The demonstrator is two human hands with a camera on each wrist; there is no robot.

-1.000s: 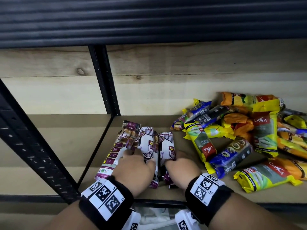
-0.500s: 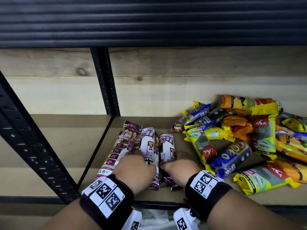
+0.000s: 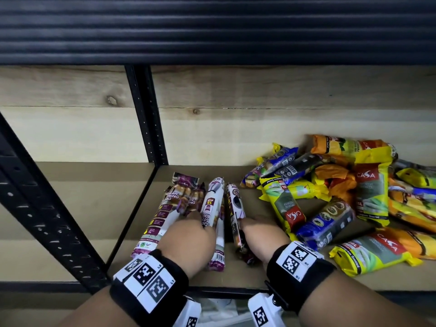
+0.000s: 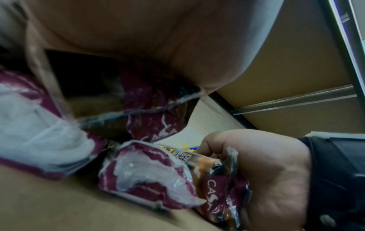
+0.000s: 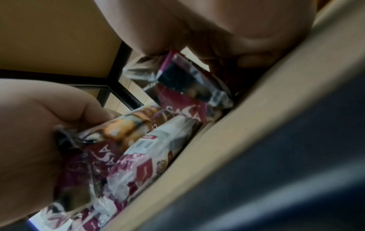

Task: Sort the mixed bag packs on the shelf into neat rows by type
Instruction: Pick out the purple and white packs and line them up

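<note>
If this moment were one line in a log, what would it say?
step: aligning maroon packs | left hand: grips one | right hand: grips another | yellow and blue pile: unsorted

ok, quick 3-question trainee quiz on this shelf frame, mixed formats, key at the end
1. True or false: the maroon-and-white drawstring bag packs lie side by side at the left end of the tan shelf board.
2. Which hand grips the rightmost maroon pack? A) left hand B) right hand C) neither
3. Fill in: the unsorted heap of yellow, orange and blue packs lies to the ___ of the maroon row.

Key: 1 true; 2 B; 3 right
</note>
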